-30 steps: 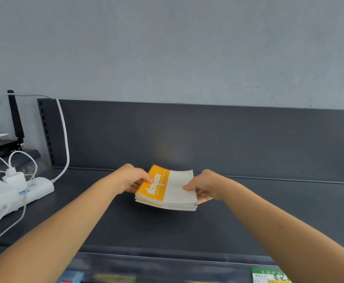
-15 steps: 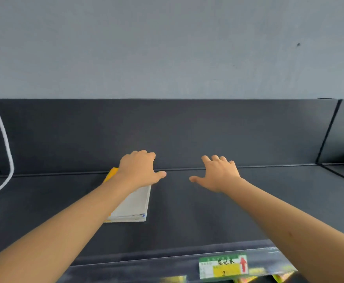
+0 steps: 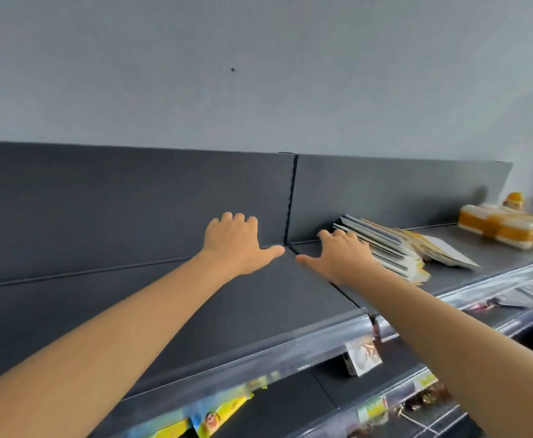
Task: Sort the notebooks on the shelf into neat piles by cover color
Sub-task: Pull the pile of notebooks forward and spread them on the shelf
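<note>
A messy heap of notebooks (image 3: 394, 248), with grey, white and orange-yellow covers, lies fanned out on the dark shelf (image 3: 258, 305) to the right of the panel seam. My right hand (image 3: 341, 254) hovers open with spread fingers just left of the heap, fingertips near its edge. My left hand (image 3: 236, 241) is open too, palm down over the bare shelf left of the seam, holding nothing. The orange-and-white pile is out of view.
Wrapped orange-and-white packs (image 3: 508, 227) sit at the shelf's far right. A clear price rail (image 3: 290, 352) runs along the front edge. Lower shelves hold colourful packets (image 3: 220, 415) and a small box (image 3: 363, 355). The dark back panel (image 3: 132, 203) stands behind.
Both hands let go of the orange-and-white pile, left it on the shelf at the left, and swung right; the view now shows the mixed heap.
</note>
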`<state>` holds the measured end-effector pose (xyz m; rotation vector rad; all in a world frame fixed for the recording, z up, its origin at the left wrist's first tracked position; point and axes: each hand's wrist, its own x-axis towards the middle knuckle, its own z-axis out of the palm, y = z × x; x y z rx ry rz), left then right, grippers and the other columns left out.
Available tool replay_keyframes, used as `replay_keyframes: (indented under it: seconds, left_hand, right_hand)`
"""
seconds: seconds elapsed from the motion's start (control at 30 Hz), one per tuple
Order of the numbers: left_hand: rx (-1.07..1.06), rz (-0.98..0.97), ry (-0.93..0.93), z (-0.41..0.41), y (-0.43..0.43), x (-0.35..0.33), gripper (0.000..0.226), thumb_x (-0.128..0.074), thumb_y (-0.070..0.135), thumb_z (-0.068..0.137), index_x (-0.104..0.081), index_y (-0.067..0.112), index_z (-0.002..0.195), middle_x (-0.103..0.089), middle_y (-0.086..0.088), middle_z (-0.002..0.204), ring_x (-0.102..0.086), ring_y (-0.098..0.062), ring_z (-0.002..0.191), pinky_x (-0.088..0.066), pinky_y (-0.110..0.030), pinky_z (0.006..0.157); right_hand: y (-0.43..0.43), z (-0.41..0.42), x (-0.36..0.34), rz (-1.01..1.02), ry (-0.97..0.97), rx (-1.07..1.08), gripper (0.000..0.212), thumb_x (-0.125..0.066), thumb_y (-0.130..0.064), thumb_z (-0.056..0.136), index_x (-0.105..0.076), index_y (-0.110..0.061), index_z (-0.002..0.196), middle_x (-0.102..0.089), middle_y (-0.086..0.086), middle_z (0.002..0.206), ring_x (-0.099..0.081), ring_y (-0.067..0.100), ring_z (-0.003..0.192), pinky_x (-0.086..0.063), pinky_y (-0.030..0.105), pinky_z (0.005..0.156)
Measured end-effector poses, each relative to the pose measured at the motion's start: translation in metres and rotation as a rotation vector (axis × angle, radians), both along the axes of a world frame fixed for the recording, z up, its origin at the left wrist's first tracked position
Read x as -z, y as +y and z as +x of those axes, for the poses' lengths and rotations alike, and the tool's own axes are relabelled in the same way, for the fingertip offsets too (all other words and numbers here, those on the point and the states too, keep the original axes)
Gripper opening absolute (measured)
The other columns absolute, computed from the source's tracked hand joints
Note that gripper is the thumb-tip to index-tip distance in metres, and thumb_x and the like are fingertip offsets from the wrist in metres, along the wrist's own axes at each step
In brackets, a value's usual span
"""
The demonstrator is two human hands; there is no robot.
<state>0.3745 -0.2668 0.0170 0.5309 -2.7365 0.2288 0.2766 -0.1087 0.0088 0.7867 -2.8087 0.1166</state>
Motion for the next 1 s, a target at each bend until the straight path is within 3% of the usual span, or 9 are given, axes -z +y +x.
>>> replay_keyframes:
  seconds: [0.3, 0.67, 0.77, 1.0]
  left_hand:
    - [0.146, 0.014, -0.059, -0.140, 0.120, -0.010, 0.084, -0.032, 0.080, 0.083, -0.049, 0.013, 0.131, -0.052, -0.008, 0.134, -0.043, -0.028, 0.127, -0.037, -0.040, 0.099]
    - [0.342, 0.009, -0.060, -0.298, 0.179, -0.021, 0.082, -0.032, 0.077, 0.085, -0.047, 0.013, 0.135, -0.052, -0.008, 0.136, -0.042, -0.028, 0.129, -0.037, -0.041, 0.099]
    - [0.381, 0.191, -0.087, -0.339, 0.190, -0.029, 0.081, -0.035, 0.074, 0.087, -0.042, 0.015, 0.141, -0.049, -0.007, 0.142, -0.041, -0.028, 0.132, -0.038, -0.041, 0.099]
    - [0.336, 0.969, -0.322, -0.414, 0.215, -0.022, 0.068, -0.053, 0.050, 0.094, -0.034, 0.014, 0.148, -0.034, -0.010, 0.154, -0.042, -0.030, 0.134, -0.042, -0.038, 0.103]
  right_hand:
    - [0.116, -0.114, 0.005, -0.030, -0.112, 0.149, 0.081, -0.039, -0.072, 0.083, -0.036, -0.016, 0.141, -0.041, 0.010, 0.143, -0.035, 0.031, 0.133, -0.036, 0.045, 0.105]
    - [0.187, -0.243, 0.005, -0.080, -0.104, 0.314, 0.068, -0.040, -0.062, 0.091, -0.037, -0.016, 0.140, -0.044, 0.009, 0.140, -0.042, 0.030, 0.127, -0.040, 0.042, 0.100]
    - [0.204, -0.285, -0.004, -0.100, -0.149, 0.374, 0.066, -0.043, -0.061, 0.090, -0.040, -0.014, 0.137, -0.048, 0.010, 0.136, -0.050, 0.029, 0.120, -0.043, 0.036, 0.091]
    - [0.234, -0.373, 0.005, -0.159, -0.397, 0.499, 0.060, -0.053, -0.055, 0.088, -0.053, -0.007, 0.125, -0.060, 0.008, 0.120, -0.056, 0.024, 0.103, -0.039, 0.027, 0.077]
